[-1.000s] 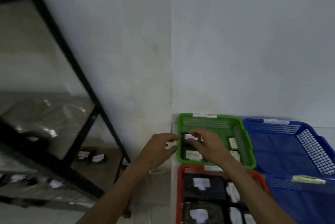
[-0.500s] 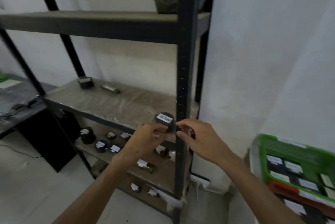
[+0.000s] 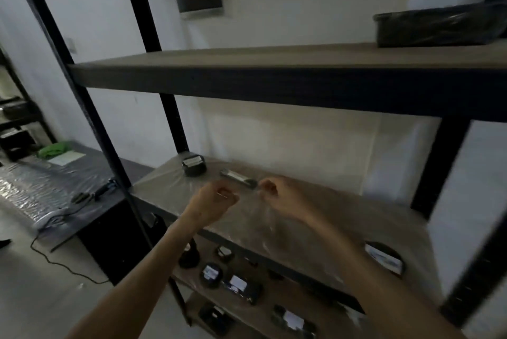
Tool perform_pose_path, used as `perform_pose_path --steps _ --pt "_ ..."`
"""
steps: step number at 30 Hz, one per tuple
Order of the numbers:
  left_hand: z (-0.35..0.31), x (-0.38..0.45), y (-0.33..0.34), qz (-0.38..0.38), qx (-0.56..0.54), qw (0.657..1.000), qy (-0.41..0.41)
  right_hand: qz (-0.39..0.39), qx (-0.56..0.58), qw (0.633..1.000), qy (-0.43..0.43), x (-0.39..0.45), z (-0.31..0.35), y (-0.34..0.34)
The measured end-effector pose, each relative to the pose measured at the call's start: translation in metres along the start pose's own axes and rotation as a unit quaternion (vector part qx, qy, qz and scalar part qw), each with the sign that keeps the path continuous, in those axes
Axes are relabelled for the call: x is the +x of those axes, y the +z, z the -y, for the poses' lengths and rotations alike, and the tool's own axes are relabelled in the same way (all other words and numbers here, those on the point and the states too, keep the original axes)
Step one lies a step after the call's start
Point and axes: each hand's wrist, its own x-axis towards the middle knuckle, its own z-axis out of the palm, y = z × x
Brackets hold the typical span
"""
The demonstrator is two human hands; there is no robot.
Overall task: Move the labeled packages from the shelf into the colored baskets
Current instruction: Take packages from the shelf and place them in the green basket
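Observation:
A long, narrow labeled package (image 3: pixel 238 177) lies on the plastic-covered middle shelf (image 3: pixel 343 218). Just in front of it, my left hand (image 3: pixel 216 200) and my right hand (image 3: pixel 278 197) hover with fingers loosely curled and nothing in them. The right fingertips are close to the package's right end; whether they touch is unclear. A black boxy labeled package (image 3: pixel 193 164) sits behind and to the left. A round labeled package (image 3: pixel 384 257) lies near the shelf's right front edge. The colored baskets are out of view.
Several small labeled packages (image 3: pixel 237 283) lie on the lower shelves. Black uprights (image 3: pixel 439 171) frame the rack, and the upper shelf holds a dark tray (image 3: pixel 439 24). A plastic-covered table (image 3: pixel 41 182) with a green cloth and cables stands to the left.
My view swung from the baskets on the floor left and up to the shelf. Both hands left the green basket and now reach over the middle shelf toward the long package.

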Motion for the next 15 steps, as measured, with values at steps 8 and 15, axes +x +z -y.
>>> perform_pose_path --steps 8,15 --pt "0.101 0.109 -0.041 -0.005 0.015 0.999 -0.036 0.049 -0.141 0.984 0.093 0.153 -0.020 0.078" --pt "0.178 0.203 -0.054 0.008 0.088 0.995 -0.053 0.041 -0.215 0.963 0.160 0.202 -0.045 0.120"
